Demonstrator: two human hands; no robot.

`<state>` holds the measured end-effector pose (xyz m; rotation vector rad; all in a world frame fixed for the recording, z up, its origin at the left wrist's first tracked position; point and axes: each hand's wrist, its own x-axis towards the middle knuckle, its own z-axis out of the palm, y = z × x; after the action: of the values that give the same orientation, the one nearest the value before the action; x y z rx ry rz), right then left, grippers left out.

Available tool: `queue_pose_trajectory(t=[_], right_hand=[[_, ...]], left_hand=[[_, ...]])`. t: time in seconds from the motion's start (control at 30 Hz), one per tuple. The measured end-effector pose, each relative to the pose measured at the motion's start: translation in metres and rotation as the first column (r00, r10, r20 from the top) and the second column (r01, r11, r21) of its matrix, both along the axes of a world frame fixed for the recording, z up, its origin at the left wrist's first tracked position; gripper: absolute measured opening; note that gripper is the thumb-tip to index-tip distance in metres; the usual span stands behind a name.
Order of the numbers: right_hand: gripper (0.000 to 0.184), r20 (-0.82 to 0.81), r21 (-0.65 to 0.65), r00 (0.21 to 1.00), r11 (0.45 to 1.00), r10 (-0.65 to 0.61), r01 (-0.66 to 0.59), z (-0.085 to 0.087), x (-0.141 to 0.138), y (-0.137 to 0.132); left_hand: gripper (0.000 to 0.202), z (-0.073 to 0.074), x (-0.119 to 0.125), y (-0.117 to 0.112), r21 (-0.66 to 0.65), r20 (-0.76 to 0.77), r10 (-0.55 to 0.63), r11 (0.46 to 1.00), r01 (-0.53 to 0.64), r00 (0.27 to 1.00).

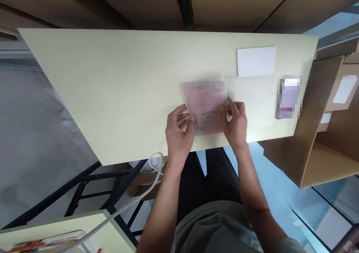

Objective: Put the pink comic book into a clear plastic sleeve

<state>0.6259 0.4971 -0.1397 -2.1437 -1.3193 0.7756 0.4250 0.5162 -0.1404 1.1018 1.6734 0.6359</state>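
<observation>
A pink printed sheet lies on the pale table, with what looks like a clear plastic sleeve around it; its transparent margin shows at the left and top edges. My left hand is at the sheet's left edge, its thumb over the border and its fingers curled along the clear margin. At the opposite edge, my right hand has thumb and fingers bent around the side. Some fingertips of the right hand are hidden. Just right of the sheet lies a translucent whitish sheet or stack.
A white rectangular card or stack lies at the table's back right. Near the right end is a blurred-out phone-like object. Cardboard boxes line the back edge; an open carton stands right. A white cable crosses below left.
</observation>
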Motion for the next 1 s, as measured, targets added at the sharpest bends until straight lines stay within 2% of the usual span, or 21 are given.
queue_pose_trajectory(t=[0.07,0.17,0.3,0.4,0.47,0.53,0.63,0.7,0.77,0.87,0.93,1.0], right_hand=[[0.036,-0.005,-0.032,0.999,0.999,-0.037,0.036,0.003,0.007,-0.004],[0.026,-0.088,-0.092,0.995,0.995,-0.038,0.03,0.004,0.012,-0.006],[0.016,-0.042,-0.074,0.999,0.997,-0.029,0.026,0.001,0.005,-0.004],[0.016,-0.025,-0.07,1.0,0.997,-0.017,0.015,0.0,-0.011,-0.001],[0.02,-0.063,-0.081,0.998,0.997,0.012,-0.017,0.0,-0.028,0.003],[0.024,-0.157,-0.095,0.985,0.992,0.068,-0.084,-0.001,-0.052,0.008],[0.025,-0.407,-0.107,0.891,0.959,0.2,-0.263,-0.003,-0.089,0.014],[0.024,-0.543,-0.113,0.8,0.922,0.255,-0.371,-0.004,-0.103,0.016],[0.025,-0.591,-0.124,0.772,0.92,0.233,-0.372,-0.005,-0.1,0.012],[0.028,-0.585,-0.139,0.807,0.97,0.084,-0.201,-0.002,-0.074,-0.003],[0.03,-0.574,-0.168,0.819,0.981,-0.015,-0.1,0.004,-0.051,-0.015],[0.033,-0.536,-0.192,0.842,0.98,-0.062,-0.05,0.009,-0.033,-0.025]], left_hand=[[0.043,0.004,0.007,0.001,0.001,-0.028,0.009,1.0,-0.009,1.0],[0.045,0.009,0.011,0.004,-0.02,-0.025,0.018,1.0,-0.019,1.0],[0.052,0.004,0.003,0.01,-0.1,0.098,0.083,0.992,-0.073,0.992],[0.056,0.006,-0.005,0.01,-0.135,0.218,0.213,0.973,-0.186,0.952],[0.051,0.019,-0.006,0.007,-0.106,0.24,0.287,0.957,-0.269,0.927],[0.044,0.038,-0.002,0.004,-0.012,0.208,0.294,0.955,-0.298,0.933],[0.036,0.064,0.009,0.003,0.153,0.075,0.201,0.966,-0.21,0.977],[0.032,0.07,0.015,0.004,0.212,-0.049,0.119,0.971,-0.106,0.992],[0.031,0.063,0.019,0.004,0.235,-0.152,0.058,0.972,-0.021,0.987],[0.034,0.036,0.022,-0.001,0.254,-0.224,-0.011,0.965,0.069,0.975],[0.036,0.017,0.026,-0.008,0.266,-0.244,-0.066,0.955,0.132,0.968],[0.036,0.006,0.029,-0.013,0.259,-0.259,-0.134,0.944,0.203,0.957]])
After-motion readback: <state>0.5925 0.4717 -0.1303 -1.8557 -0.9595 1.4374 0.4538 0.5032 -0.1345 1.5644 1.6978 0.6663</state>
